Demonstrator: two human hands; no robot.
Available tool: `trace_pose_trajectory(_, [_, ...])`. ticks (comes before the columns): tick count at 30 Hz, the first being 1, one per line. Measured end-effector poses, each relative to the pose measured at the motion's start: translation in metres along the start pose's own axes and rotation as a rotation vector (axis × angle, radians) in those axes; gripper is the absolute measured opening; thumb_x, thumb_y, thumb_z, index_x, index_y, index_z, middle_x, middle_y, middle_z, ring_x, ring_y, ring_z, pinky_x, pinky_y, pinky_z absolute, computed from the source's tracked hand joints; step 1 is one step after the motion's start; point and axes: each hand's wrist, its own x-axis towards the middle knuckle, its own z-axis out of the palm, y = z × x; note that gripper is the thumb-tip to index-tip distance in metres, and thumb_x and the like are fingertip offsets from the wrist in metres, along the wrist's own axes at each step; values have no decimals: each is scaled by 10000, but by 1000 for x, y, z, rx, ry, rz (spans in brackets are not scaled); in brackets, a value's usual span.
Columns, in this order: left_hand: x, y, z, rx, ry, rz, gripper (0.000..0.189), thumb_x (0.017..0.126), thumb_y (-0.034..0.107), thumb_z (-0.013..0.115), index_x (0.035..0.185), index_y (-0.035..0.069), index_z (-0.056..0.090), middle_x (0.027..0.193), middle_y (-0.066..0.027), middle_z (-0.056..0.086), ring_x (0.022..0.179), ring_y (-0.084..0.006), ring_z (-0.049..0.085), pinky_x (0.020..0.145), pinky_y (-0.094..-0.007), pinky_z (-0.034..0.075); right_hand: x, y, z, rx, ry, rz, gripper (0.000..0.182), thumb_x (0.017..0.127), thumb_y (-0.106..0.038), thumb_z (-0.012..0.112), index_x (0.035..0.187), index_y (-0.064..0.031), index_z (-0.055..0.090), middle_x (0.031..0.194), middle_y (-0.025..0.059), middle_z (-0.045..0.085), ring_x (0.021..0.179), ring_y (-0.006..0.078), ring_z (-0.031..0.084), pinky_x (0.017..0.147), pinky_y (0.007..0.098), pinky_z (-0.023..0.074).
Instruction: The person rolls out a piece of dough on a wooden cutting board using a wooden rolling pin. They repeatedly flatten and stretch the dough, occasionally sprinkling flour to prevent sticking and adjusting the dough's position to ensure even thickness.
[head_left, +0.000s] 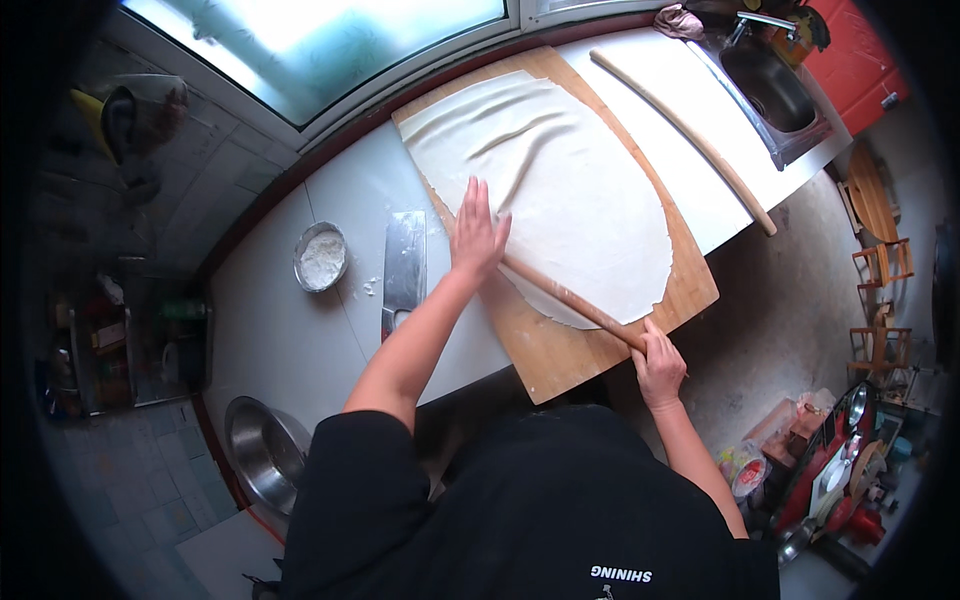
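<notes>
A large, thin sheet of dough (592, 202) lies on a wooden board (566, 367), wrinkled towards its far end. Across its near edge rests a wooden rolling pin (570, 298). My right hand (660, 364) grips the pin's near right end, by the board's edge. At the pin's other end is my left hand (478, 232), its fingers extended over the dough's left edge; whether its palm presses on the pin is hidden. To the left of the board, a cleaver (405, 255) dusted with flour lies on the white counter.
A bowl of flour (322, 259) stands left of the cleaver. One longer rolling pin (682, 135) lies right of the board, its end past the counter edge. Beyond is a sink (772, 90). A metal basin (266, 454) sits at the lower left, and a window (322, 45) borders the far side.
</notes>
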Motion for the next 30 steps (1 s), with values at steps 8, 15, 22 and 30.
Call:
trace_pose_trajectory(8, [61, -26, 38, 275, 10, -222, 810, 934, 539, 428, 1505, 9, 208, 1585, -168, 189, 1473, -276, 170, 1195, -482, 73, 38, -30, 40, -159, 4, 119, 580, 831, -250, 681, 1304, -25, 435, 1512, 229, 303, 1377, 395, 325, 1154, 489, 257])
trace_pose_trajectory(15, [16, -48, 6, 305, -118, 9, 744, 935, 488, 455, 1480, 10, 291, 1545, -188, 283, 1444, -294, 254, 1190, -491, 120, 4, -54, 39, -145, -109, 50, 709, 861, -316, 604, 1442, -15, 328, 1512, 223, 305, 1402, 385, 301, 1168, 505, 213])
trace_pose_trajectory(22, [51, -32, 24, 350, -50, -99, 791, 926, 523, 446, 1501, 18, 245, 1571, -169, 239, 1466, -277, 200, 1202, -471, 85, 43, -26, 44, -194, -54, 62, 660, 911, -324, 531, 1456, -22, 315, 1537, 205, 288, 1410, 363, 297, 1173, 470, 218])
trace_pose_trajectory(30, [-3, -51, -5, 299, -81, 62, 670, 924, 413, 500, 1443, 13, 362, 1514, -193, 339, 1418, -320, 299, 1179, -466, 176, 0, -49, 41, -182, -128, -15, 807, 821, -297, 658, 1470, -9, 275, 1518, 205, 310, 1415, 345, 295, 1184, 469, 209])
